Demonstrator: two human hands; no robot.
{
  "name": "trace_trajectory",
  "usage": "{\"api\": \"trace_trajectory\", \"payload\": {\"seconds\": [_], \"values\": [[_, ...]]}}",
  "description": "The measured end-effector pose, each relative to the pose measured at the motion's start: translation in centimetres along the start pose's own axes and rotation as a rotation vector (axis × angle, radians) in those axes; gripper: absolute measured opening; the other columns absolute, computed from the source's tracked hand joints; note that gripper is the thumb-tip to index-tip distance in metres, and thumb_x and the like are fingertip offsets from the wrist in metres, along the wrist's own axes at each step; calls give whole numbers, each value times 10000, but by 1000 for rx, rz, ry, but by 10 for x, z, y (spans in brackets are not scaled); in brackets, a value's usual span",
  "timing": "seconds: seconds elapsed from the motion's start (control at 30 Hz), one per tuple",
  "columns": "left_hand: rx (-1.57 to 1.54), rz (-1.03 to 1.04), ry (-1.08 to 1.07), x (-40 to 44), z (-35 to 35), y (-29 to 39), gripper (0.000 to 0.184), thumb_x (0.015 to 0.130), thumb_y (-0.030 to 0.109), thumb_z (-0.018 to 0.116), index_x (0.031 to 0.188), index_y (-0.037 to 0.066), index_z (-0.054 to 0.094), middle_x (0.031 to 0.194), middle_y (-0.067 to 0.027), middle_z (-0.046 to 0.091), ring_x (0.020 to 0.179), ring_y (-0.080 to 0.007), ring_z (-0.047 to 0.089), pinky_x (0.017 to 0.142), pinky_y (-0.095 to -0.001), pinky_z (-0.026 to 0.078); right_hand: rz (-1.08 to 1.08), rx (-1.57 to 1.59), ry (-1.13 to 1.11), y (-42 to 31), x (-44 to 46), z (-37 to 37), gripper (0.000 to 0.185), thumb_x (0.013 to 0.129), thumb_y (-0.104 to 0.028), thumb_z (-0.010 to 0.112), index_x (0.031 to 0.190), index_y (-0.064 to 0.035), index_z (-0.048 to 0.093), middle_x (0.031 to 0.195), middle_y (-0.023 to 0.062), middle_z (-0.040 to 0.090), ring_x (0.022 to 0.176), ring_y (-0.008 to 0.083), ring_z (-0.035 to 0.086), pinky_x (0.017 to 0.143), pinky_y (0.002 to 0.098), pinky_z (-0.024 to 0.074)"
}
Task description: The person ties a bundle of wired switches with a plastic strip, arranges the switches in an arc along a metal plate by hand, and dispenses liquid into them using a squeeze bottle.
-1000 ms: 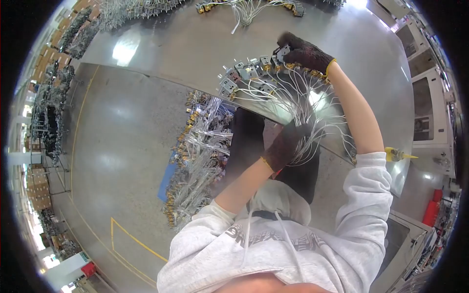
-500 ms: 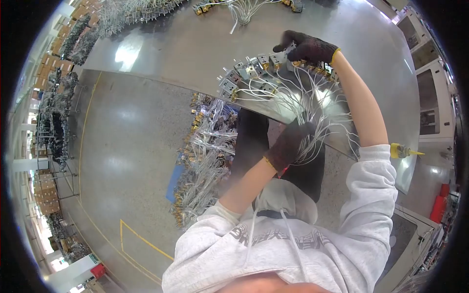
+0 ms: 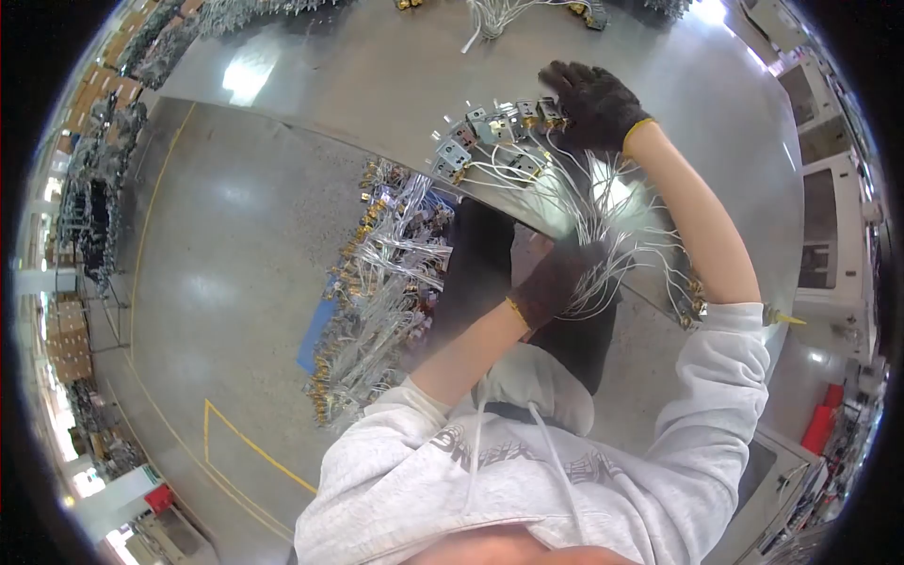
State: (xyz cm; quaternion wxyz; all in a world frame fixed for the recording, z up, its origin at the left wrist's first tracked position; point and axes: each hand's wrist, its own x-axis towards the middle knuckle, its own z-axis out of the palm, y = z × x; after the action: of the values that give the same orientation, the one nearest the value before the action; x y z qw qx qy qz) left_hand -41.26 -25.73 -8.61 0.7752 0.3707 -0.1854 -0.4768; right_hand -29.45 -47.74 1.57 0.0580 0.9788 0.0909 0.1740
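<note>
My left hand (image 3: pixel 562 279), in a dark glove with a yellow cuff, is closed round a bundle of white wires (image 3: pixel 589 221) at the table's near edge. The wires fan out to an arc of small metal connector blocks (image 3: pixel 476 132) on the metal table (image 3: pixel 377 113). My right hand (image 3: pixel 595 105), gloved the same way, lies over the right end of the upper blocks, its fingers spread and pointing left. It covers some blocks and wire ends. More brass-coloured ends (image 3: pixel 694 299) rest by my right sleeve.
Below the table's edge, left of my legs, lies a large heap of wired connectors (image 3: pixel 377 282) beside a blue surface (image 3: pixel 317 334). Another wire bundle (image 3: pixel 490 19) is at the far side. A yellow-tipped bottle (image 3: pixel 782 317) sits partly behind my right sleeve.
My right hand has opened out flatter over the connector blocks, with its fingers spread. The blocks near it have shifted and bunched leftward. My left hand stays on the bundle.
</note>
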Motion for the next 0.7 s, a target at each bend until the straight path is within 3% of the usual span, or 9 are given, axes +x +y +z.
{"api": "trace_trajectory", "payload": {"seconds": [0.1,0.13,0.23,0.3,0.37,0.43,0.5,0.57,0.7], "values": [[169,102,-18,4,-6,-13,432,996,151,623,1394,11,532,1252,-111,657,1129,-198,653,1019,-343,513,-105,253,-205,-14,19,-38,634,771,-338,799,1330,-105,610,1587,164,403,1460,327,403,1184,438,372],[256,140,-15,5,-6,-12,424,999,158,619,1386,7,536,1240,-110,664,1132,-198,652,1025,-344,508,-220,345,-79,-25,21,-40,416,827,-312,744,1173,-84,700,1462,145,537,1363,335,498,1141,444,407],[375,135,-75,9,-12,-10,415,998,213,625,1349,2,559,1192,-106,690,1105,-201,662,1023,-340,495,-355,165,-374,-44,35,-31,256,869,-263,687,1035,-74,736,1278,125,642,1242,325,568,1080,453,444],[530,177,-109,9,-12,2,427,984,258,642,1322,4,580,1139,-115,711,1071,-215,680,997,-346,501,-396,129,-332,-41,35,-15,201,870,-241,672,963,-78,743,1123,105,681,1139,305,602,1033,462,460],[674,243,-109,-3,3,46,440,971,288,655,1304,7,595,1098,-126,727,1047,-228,694,973,-353,510,-445,102,-99,-33,35,-2,195,743,-235,709,870,-94,752,1062,115,689,1082,306,620,960,440,504],[941,-121,83,-36,27,109,453,947,327,668,1276,21,614,1039,-157,726,994,-272,712,900,-383,537,-523,116,-96,-35,30,-7,229,737,-258,721,917,-124,767,1125,105,691,1147,309,600,1029,460,463],[1356,303,156,-56,21,139,420,931,287,690,1267,43,625,1050,-159,714,986,-328,704,858,-421,551,-584,133,-95,-37,28,-19,269,730,-280,733,963,-155,782,1188,96,692,1212,313,579,1098,480,422],[1577,645,380,-56,15,169,431,914,284,724,1273,65,633,1092,-148,714,1001,-354,696,870,-430,552,-585,18,-353,-41,31,-38,435,768,-382,742,1155,-184,746,1317,88,662,1340,336,490,1184,507,342],[1788,1020,482,6,-30,242,492,956,484,623,1295,127,642,1197,-147,693,1085,-350,670,924,-443,532,-608,49,-365,-44,34,-23,377,652,-334,785,1003,-198,757,993,59,730,1076,284,656,1196,491,326]]}}
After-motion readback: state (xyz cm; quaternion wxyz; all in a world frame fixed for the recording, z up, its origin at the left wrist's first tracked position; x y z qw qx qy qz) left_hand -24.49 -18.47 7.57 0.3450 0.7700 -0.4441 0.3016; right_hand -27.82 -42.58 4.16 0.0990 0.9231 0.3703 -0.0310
